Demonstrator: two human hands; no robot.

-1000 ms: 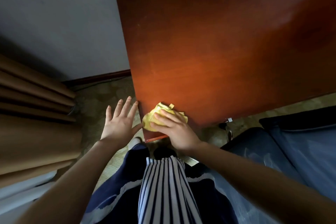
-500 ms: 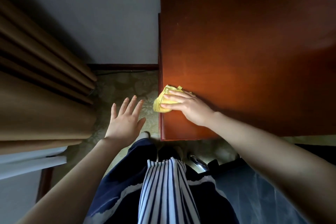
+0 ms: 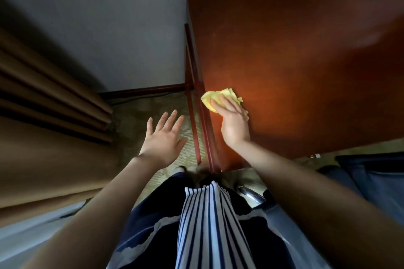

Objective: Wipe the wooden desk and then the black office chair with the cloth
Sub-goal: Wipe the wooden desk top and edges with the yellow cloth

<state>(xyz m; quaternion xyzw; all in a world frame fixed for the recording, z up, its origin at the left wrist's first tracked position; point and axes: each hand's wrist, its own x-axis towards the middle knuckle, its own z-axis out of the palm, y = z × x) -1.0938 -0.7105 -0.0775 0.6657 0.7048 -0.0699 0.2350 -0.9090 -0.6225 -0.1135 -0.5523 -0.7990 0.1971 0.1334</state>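
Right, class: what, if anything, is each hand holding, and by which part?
The right hand presses flat on top of the yellow cloth, at its near side, against the desk. The left hand holds nothing.

One wooden counter (image 3: 306, 61), one yellow cloth (image 3: 215, 96), two bare hands: a left hand (image 3: 162, 140) and a right hand (image 3: 235, 123), one black office chair (image 3: 371, 174) partly in view, one brown curtain (image 3: 43, 116)
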